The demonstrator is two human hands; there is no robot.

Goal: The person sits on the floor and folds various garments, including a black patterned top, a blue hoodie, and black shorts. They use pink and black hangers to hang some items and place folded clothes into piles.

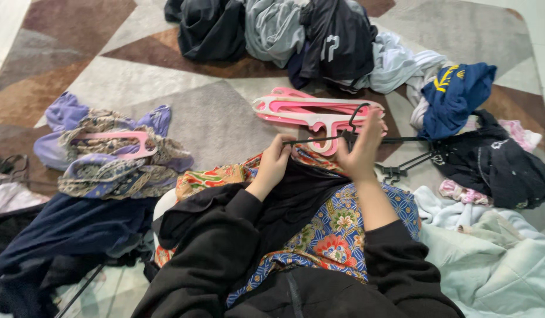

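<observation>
Patterned brown-grey rug (pixel 213 112) under us; our left hand (pixel 276 159) and right hand (pixel 362 147) both grip thin black wire hanger (pixel 355 136) over black garment (pixel 296 194) on lap, pink plastic hangers (pixel 313 109) just beyond

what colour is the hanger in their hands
Black hanger, gripped by both the left hand and right hand; head view.

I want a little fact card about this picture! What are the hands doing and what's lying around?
left hand: grips the thin black wire hanger at one end
right hand: fingers closed near the hanger's hook
on lap: black garment over a blue floral patterned cloth
just beyond hands: stack of pink plastic hangers
floor: brown and grey patterned rug
top: pile of dark and grey clothes
</observation>
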